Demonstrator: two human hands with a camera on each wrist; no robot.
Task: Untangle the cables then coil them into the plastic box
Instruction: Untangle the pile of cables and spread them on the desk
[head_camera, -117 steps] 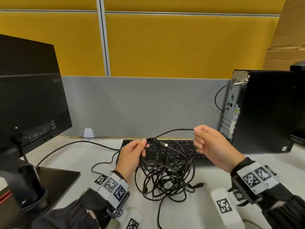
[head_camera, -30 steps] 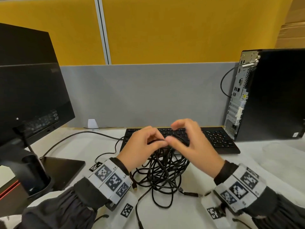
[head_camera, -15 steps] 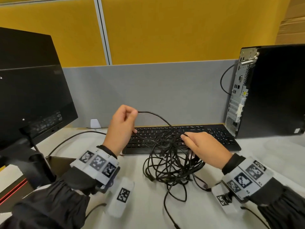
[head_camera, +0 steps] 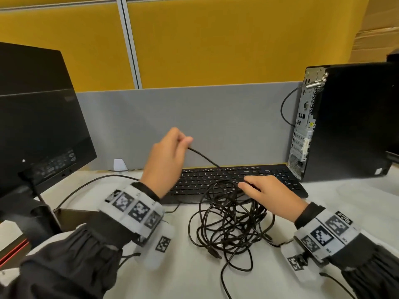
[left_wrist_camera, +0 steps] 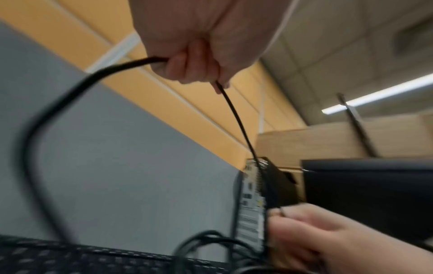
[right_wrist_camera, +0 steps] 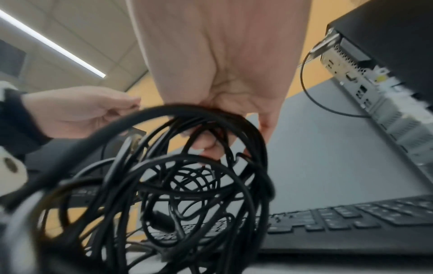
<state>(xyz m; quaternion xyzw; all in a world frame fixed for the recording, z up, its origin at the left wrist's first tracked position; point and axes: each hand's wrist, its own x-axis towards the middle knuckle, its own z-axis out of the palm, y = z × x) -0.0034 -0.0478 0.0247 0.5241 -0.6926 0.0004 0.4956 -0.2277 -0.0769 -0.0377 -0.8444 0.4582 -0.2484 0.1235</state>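
Two hands part one strand from a knot of black cables.

Raised above the keyboard, the left hand has its fingers curled round a single cable strand, apparently drawing it up and away so it slides free of the rest. Lower down, the right hand closes its fingers on the top of the cable tangle, likely to anchor the heap on the desk while the strand runs out. How many cables make up the tangle cannot be counted; the loops overlap too much. Around them stand one keyboard, one monitor to the left and one computer tower to the right. No plastic box is clearly visible.
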